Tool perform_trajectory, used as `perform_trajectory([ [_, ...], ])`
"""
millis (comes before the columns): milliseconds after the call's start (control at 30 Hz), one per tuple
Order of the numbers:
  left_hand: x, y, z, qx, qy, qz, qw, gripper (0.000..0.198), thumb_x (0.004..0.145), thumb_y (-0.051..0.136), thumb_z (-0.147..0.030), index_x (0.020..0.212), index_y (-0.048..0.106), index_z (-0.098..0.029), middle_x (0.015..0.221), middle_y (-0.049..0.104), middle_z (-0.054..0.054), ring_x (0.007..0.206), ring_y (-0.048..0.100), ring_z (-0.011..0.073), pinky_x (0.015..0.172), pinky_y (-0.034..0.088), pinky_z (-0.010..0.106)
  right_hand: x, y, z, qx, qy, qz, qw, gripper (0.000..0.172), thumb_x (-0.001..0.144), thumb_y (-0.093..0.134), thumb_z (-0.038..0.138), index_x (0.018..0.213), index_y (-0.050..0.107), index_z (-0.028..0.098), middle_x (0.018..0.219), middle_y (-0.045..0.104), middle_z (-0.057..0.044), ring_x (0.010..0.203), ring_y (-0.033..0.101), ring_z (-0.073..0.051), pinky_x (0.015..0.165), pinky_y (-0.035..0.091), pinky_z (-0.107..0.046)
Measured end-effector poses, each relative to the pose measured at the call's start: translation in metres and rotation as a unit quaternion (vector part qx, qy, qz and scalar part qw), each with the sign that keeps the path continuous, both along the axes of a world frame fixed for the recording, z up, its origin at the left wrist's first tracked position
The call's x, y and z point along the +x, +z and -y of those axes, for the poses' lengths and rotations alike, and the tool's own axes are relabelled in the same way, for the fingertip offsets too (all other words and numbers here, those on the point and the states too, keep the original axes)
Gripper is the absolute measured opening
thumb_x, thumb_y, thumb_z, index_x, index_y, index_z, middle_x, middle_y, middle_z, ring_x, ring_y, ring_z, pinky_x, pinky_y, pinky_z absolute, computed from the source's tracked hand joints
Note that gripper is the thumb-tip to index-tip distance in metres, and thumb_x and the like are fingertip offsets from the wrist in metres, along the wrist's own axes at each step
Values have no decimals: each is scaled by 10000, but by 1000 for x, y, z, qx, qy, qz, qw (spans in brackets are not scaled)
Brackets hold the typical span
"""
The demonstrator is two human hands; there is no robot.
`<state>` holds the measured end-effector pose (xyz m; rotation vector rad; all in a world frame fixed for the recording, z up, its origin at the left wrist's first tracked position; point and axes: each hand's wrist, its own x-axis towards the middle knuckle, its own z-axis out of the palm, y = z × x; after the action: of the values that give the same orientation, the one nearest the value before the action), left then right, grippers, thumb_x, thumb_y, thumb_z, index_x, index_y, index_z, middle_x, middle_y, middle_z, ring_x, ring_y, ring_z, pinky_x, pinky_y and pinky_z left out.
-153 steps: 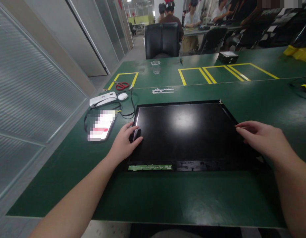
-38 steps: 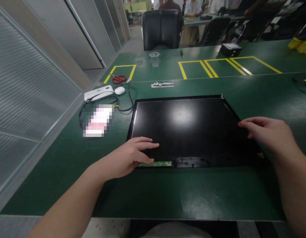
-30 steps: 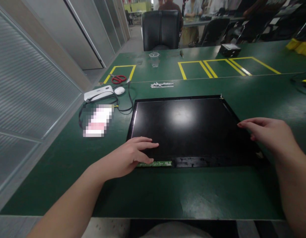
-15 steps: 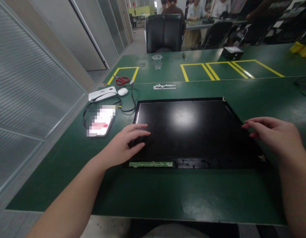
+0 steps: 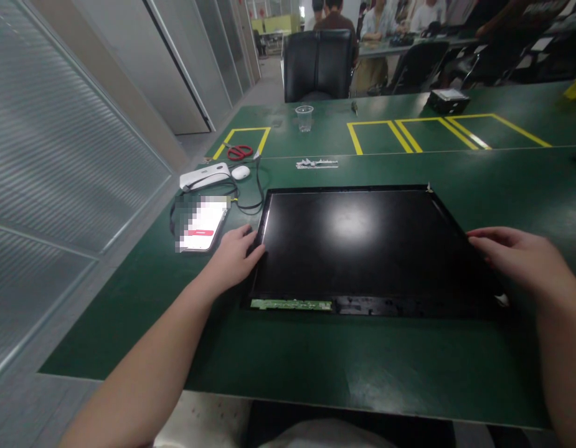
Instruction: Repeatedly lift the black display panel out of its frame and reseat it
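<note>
A large black display panel [image 5: 362, 249] lies screen side up on the green table. Along its near edge runs a narrow green circuit board [image 5: 292, 304], and bits of pale tape show at its right corners. My left hand [image 5: 236, 252] grips the panel's left edge, thumb on top and the other fingers partly hidden at the outer side. At the opposite edge, my right hand [image 5: 514, 249] is closed on the frame, its thumb along the rim and its fingertips hidden beneath or behind it.
Left of the panel lie a lit phone [image 5: 203, 227], a white mouse [image 5: 241, 173], a white device [image 5: 205, 177] with black cables, and red scissors [image 5: 240, 153]. Beyond it are white scraps [image 5: 316, 164], a plastic cup [image 5: 304, 118] and a black box [image 5: 448, 101]. People sit farther back.
My left hand has moved from above the screen to the panel's left edge and closed on it. My right hand has come down onto the right edge. The view has shifted slightly.
</note>
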<state>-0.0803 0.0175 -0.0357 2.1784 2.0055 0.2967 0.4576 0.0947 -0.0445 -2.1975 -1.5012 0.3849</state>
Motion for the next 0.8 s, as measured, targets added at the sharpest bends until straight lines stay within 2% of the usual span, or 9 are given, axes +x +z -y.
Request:
perform_trajectory([
  [100, -4, 0, -1, 7, -21, 34, 999, 490, 987, 554, -460, 1273, 795, -144, 1537, 658, 241, 1454, 584, 441, 1221, 433, 611, -7, 4, -1, -29, -38, 0, 999, 337, 646, 675, 478, 900, 784, 285, 816, 754, -52, 757, 678, -273, 731, 525, -439],
  [200, -6, 3, -3, 9, -27, 90, 996, 425, 965, 587, -434, 1198, 834, -179, 1523, 678, 212, 1441, 597, 432, 1229, 427, 608, -15, 10, 1, -34, -32, 4, 999, 317, 666, 678, 467, 905, 773, 283, 819, 727, -51, 778, 665, -275, 797, 521, -458],
  [300, -1, 9, -2, 14, 5, 169, 986, 379, 910, 636, -396, 1143, 860, -197, 1528, 686, 174, 1437, 601, 420, 1250, 410, 594, -17, 13, 2, -26, -19, 14, 999, 295, 662, 676, 471, 880, 760, 290, 774, 703, -43, 745, 647, -278, 795, 521, -466],
  [367, 7, 14, 1, 30, 40, 255, 966, 345, 878, 679, -370, 1127, 870, -226, 1472, 737, 124, 1431, 610, 400, 1259, 407, 564, -18, 13, 3, -23, -12, 9, 1000, 302, 662, 670, 477, 885, 752, 290, 779, 704, -43, 733, 644, -274, 765, 520, -450],
  [433, 17, 21, 5, 36, 89, 373, 923, 319, 861, 729, -352, 1125, 876, -248, 1292, 827, 82, 1370, 662, 375, 1221, 467, 515, -20, 12, 4, -26, -11, 5, 1000, 330, 668, 661, 490, 913, 746, 286, 793, 704, -44, 734, 643, -269, 748, 516, -434],
  [533, 33, 32, 11, -12, 200, 561, 804, 369, 844, 775, -279, 1198, 867, -228, 956, 868, 65, 1031, 810, 324, 877, 667, 397, -23, 12, 6, -34, -16, 13, 999, 378, 670, 660, 500, 964, 737, 277, 791, 691, -41, 742, 640, -269, 775, 516, -436],
  [633, 48, 44, 14, -44, 295, 635, 712, 460, 862, 737, -141, 1308, 829, -207, 814, 848, 61, 731, 815, 258, 580, 635, 293, -26, 12, 7, -35, -11, 11, 999, 418, 667, 673, 507, 1008, 723, 270, 824, 695, -41, 760, 648, -267, 776, 517, -430],
  [700, 53, 49, 15, -48, 323, 658, 678, 504, 883, 701, -89, 1366, 800, -192, 783, 842, 63, 643, 798, 235, 524, 616, 272, -27, 11, 7, -29, -9, 12, 999, 423, 664, 679, 503, 1011, 715, 266, 857, 700, -49, 773, 648, -264, 755, 513, -417],
  [800, 56, 52, 14, -48, 333, 676, 655, 531, 902, 675, -61, 1409, 772, -181, 777, 841, 62, 590, 787, 219, 533, 638, 274, -27, 8, 8, -17, -8, 19, 1000, 406, 645, 679, 490, 983, 706, 267, 873, 694, -55, 772, 639, -260, 734, 511, -409],
])
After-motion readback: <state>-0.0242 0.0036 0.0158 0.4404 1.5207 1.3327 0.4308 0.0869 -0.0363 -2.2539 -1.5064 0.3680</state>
